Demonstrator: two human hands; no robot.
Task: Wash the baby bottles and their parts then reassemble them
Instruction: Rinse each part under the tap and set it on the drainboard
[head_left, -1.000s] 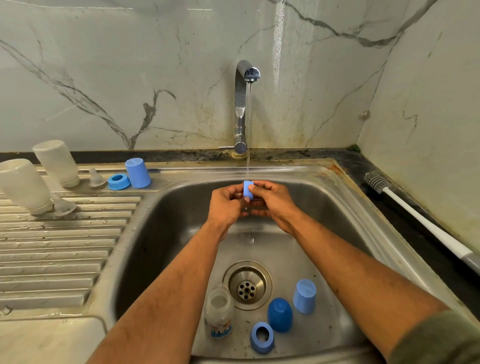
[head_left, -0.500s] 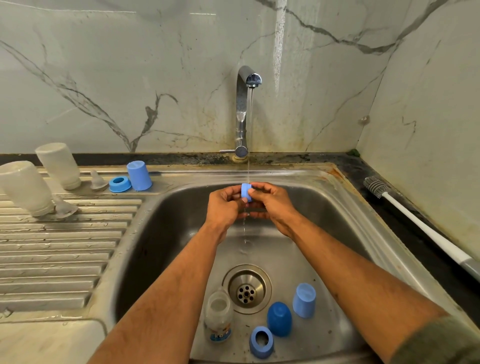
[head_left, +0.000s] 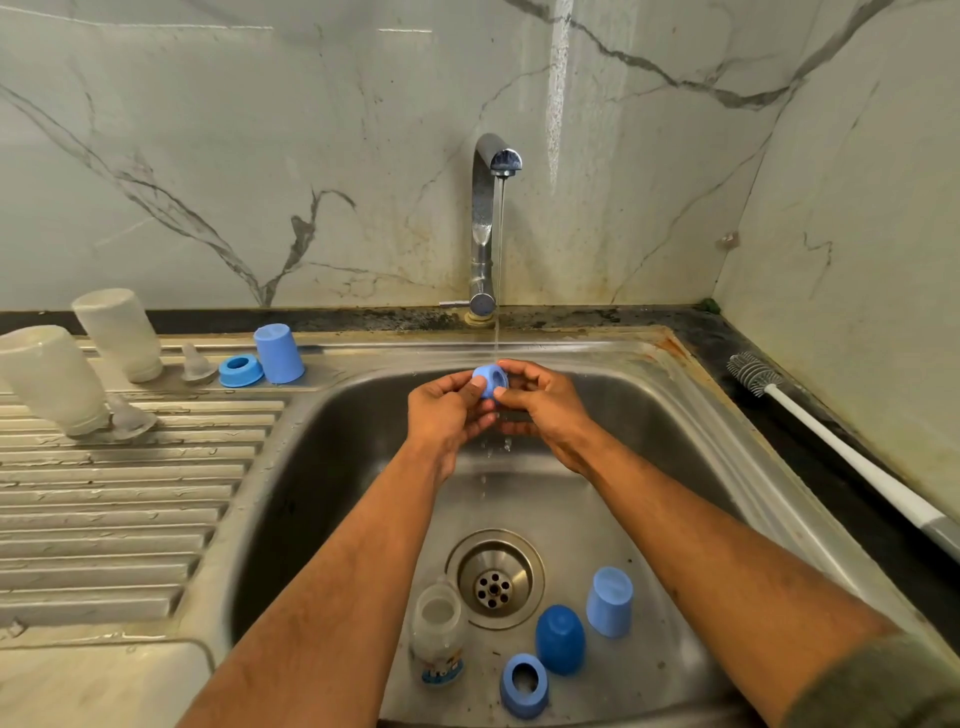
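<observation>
Both hands, left hand (head_left: 447, 410) and right hand (head_left: 545, 405), meet under the tap (head_left: 485, 228) over the sink (head_left: 691, 415), a collar ring (head_left: 491, 380) between them. Nearer than the hands, a bottle (head_left: 438, 634), ring (head_left: 523, 686) and two caps (head_left: 560, 639) (head_left: 609, 601) lie in the basin. Left of the hands, two bottles (head_left: 119, 332) (head_left: 52, 379) stand on the drainboard (head_left: 104, 509). Right of them, a brush (head_left: 841, 457) lies on the worktop (head_left: 810, 447).

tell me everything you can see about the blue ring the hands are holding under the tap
The blue ring is a small, round collar of smooth, matte light-blue plastic, with a dark opening facing up and to the right. It is held above the sink basin, pinched between the left hand and the right hand. The thin stream from the tap falls onto it, and water drips off below.
</observation>
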